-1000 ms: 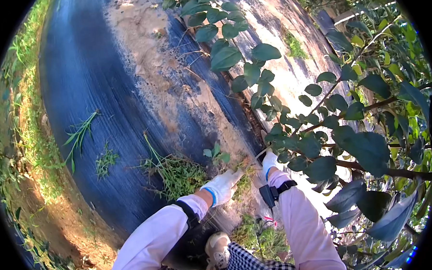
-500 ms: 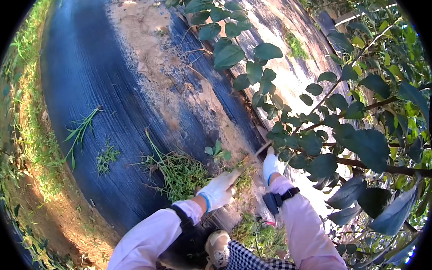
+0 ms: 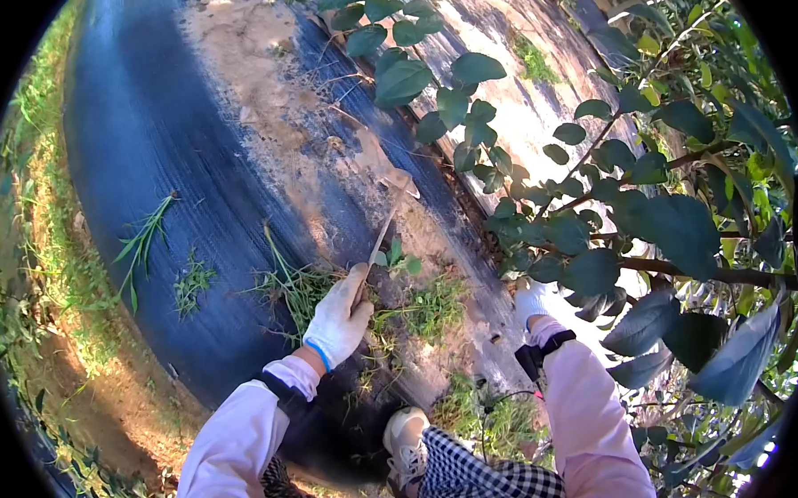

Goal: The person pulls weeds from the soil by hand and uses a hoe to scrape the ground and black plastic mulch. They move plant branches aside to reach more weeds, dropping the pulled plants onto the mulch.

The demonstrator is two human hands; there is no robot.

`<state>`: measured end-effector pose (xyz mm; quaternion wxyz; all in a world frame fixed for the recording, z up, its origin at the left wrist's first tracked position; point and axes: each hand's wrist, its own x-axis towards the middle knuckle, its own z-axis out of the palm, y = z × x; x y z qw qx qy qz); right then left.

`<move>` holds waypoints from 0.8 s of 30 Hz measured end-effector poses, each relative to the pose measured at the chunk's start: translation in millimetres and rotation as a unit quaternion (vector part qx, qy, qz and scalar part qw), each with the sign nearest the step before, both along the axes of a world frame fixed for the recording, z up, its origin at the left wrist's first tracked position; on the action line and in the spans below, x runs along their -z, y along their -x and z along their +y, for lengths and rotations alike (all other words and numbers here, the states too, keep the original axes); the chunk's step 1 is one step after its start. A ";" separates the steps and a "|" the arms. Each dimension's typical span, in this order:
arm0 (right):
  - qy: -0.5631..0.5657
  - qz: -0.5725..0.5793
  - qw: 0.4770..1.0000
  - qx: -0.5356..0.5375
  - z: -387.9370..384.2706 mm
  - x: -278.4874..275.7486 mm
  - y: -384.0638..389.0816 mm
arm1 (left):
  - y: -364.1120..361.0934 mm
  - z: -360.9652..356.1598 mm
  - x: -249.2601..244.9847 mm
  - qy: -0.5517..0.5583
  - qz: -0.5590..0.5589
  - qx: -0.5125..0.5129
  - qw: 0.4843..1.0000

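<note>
A thin-handled tool (image 3: 382, 232) is gripped by the gloved left hand (image 3: 338, 318), with the fingers closed around the lower end of the handle. The handle is slanted up and to the right. Its flat head is laid on the sandy soil (image 3: 267, 86) that is spread over the black ground sheet (image 3: 155, 162). A clump of weeds (image 3: 433, 305) is seen just to the right of that hand, and a small seedling (image 3: 398, 260) is found beside the handle. A heap of cut grass (image 3: 294, 285) is spread on the sheet just to the left of the hand. The gloved right hand (image 3: 531, 302) is held close under a leafy branch (image 3: 612, 231) and is partly hidden by leaves, so whether it is open or closed cannot be told. A black strap (image 3: 546, 348) is worn on that wrist, and a shoe (image 3: 406, 440) is seen below, between the arms.
</note>
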<state>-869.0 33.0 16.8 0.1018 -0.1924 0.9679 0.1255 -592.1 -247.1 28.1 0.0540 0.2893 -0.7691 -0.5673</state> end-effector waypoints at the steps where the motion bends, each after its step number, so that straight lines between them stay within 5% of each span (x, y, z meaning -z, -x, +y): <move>1: -0.040 -0.029 0.999 0.019 -28.2 -35.4 -8.8 | -3.9 -2.4 -3.1 0.006 0.009 -0.006 1.000; 4: -0.114 -0.085 0.990 0.007 -41.3 -47.5 -5.9 | -17.1 -9.8 -9.3 0.036 0.035 -0.028 0.998; 7: -0.053 -0.065 0.997 0.002 -20.8 -20.6 13.0 | -33.1 -22.5 -31.6 -0.023 -0.072 -0.029 0.997; 9: 0.006 0.043 0.999 -0.017 -7.9 2.0 13.2 | -48.6 -25.0 -40.2 -0.007 -0.041 -0.067 0.997; 13: -0.066 -0.200 0.977 -0.040 8.4 -15.7 -12.7 | -84.8 -40.7 -84.2 -0.005 -0.035 -0.115 0.993; 15: -0.039 -0.243 0.965 -0.091 -37.6 -77.4 -77.5 | -110.3 -48.3 -95.1 0.043 -0.022 -0.122 0.991; 17: 0.046 -0.123 0.965 -0.228 -72.1 -87.6 -124.9 | -124.9 -45.8 -118.6 -0.160 -0.005 -0.224 0.961; 21: 0.191 -0.383 0.836 -0.343 -200.7 -152.3 -179.5 | -136.8 -24.2 -141.2 -0.208 0.016 -0.250 0.945; 23: 0.243 -0.496 0.760 -0.343 -235.2 -161.8 -217.6 | -133.1 -2.1 -141.8 0.002 0.006 -0.186 0.983; 24: 0.267 -0.571 0.745 -0.218 -243.8 -152.4 -236.5 | -129.6 12.0 -132.4 0.055 0.101 -0.159 0.981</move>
